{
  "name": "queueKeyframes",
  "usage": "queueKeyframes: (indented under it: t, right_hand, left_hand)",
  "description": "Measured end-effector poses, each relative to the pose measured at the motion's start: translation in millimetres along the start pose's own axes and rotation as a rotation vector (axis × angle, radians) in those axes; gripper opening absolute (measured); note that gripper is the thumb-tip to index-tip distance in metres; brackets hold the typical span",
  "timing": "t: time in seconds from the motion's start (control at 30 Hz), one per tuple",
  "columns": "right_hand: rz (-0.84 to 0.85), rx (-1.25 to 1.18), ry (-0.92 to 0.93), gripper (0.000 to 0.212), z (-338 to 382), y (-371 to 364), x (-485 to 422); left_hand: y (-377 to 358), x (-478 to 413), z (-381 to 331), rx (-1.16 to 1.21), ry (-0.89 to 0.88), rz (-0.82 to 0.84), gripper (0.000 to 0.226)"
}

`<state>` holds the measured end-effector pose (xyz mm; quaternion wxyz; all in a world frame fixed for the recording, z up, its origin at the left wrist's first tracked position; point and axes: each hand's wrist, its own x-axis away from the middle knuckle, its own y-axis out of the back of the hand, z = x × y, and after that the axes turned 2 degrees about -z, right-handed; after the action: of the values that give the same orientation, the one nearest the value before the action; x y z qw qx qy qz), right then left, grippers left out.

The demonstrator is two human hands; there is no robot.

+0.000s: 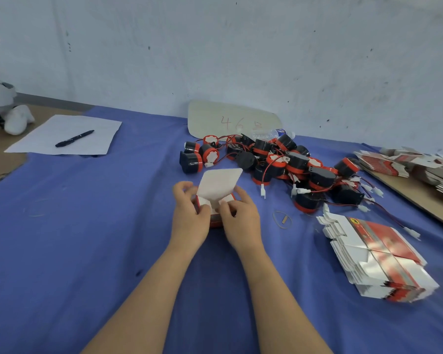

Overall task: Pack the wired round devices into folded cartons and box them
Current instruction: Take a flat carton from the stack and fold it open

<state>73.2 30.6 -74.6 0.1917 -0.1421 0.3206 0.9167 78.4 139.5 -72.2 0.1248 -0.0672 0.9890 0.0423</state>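
A small red-and-white carton (216,203) is held upright on the blue-covered desk (87,226), near its middle, and is grasped from both sides: the left hand (189,215) is curled round its left wall, with the thumb pinching a side flap, and the right hand (241,218) is curled round its right wall, with the thumb and fingers pressed to the other flap. The large white top flap (221,183) is seen raised and unfolded, so the carton is judged to be formed but not yet closed; whether a device is already inside cannot be told, since the opening is hidden by the fingers. Just beyond the carton, a tangled pile of wired round devices (279,162), black with red bands and red-and-black leads, is spread across the desk, and none of them is seen packed. A stack of flat cartons (376,259) is laid to the right, near the hands, and a further stack (407,162) is set on a brown board at the far right edge. No finished, closed carton and no outer box can be made out in view. The task is therefore judged to be at an early stage: one carton is in hand, and the folding, filling, closing and boxing of almost the whole pile are left to be done.
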Motion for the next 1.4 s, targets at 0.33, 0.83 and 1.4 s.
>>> queueKeyframes:
  t: [0.33,0.83,1.4]
  right_hand:
    - [0.063,-0.518,-0.178,0.016,1.6,17.1,-0.1]
    - [0.337,-0.319,-0.139,0.039,3.1,32.4,-3.7]
    - [0.284,-0.460,-0.071,0.032,11.2,32.9,1.6]
  left_hand:
    - [9.1,-4.3,1.8,-0.097,-0.043,-0.036,0.039]
    - [14.6,-3.9,10.9,-0.586,-0.207,0.334,0.065]
    - [12.0,-4.6,-2.3,-0.061,-0.068,-0.069,0.062]
